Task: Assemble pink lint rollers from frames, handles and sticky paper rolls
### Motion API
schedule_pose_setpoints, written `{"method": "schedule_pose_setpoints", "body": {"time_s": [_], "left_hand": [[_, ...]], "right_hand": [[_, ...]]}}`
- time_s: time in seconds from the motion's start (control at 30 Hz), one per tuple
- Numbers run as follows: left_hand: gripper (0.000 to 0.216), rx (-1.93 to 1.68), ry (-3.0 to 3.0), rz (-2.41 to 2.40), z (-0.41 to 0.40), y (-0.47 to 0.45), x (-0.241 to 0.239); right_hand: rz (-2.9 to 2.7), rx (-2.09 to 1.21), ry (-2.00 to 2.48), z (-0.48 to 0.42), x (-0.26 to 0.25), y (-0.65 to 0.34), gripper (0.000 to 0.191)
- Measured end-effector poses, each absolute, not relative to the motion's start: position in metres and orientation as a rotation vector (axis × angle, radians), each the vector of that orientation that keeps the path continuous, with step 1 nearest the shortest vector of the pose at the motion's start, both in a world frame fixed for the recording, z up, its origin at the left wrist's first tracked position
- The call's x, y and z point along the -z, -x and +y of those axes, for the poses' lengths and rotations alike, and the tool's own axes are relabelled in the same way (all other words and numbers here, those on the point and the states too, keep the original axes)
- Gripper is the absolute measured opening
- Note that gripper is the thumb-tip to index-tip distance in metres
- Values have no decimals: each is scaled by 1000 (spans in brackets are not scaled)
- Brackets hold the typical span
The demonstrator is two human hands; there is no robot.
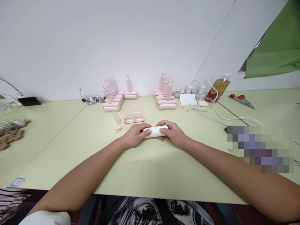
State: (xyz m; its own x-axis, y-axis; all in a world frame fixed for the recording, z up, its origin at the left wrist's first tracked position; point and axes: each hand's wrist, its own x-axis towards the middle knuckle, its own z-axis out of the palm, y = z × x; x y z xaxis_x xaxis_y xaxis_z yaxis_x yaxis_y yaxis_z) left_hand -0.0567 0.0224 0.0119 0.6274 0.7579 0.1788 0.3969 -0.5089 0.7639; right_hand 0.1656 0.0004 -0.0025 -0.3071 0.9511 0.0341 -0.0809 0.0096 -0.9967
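Both hands hold a white roll (156,131) just above the pale green table (145,168). My left hand (136,134) grips its left end with the thumb on top. My right hand (172,133) wraps its right end. Just beyond the hands lie a pink base with a clear cover (133,116) and a loose clear pink handle (116,120). Farther back stand two groups of assembled pink lint rollers, one on the left (114,97) and one on the right (165,93).
A white power strip with plugs (191,90), a folded white cloth (188,99), a bottle of yellow drink (217,88) and red-handled scissors (241,100) lie at the back right. A white cable (225,118) crosses the table. Brown pieces (10,136) sit at the left edge.
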Motion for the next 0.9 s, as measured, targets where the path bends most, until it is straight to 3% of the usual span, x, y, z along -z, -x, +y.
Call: {"method": "schedule_pose_setpoints", "body": {"time_s": [0.9], "left_hand": [[45, -609, -2161, 930, 21, 57, -12]], "right_hand": [[-1373, -1477, 924, 0, 1, -166, 29]]}}
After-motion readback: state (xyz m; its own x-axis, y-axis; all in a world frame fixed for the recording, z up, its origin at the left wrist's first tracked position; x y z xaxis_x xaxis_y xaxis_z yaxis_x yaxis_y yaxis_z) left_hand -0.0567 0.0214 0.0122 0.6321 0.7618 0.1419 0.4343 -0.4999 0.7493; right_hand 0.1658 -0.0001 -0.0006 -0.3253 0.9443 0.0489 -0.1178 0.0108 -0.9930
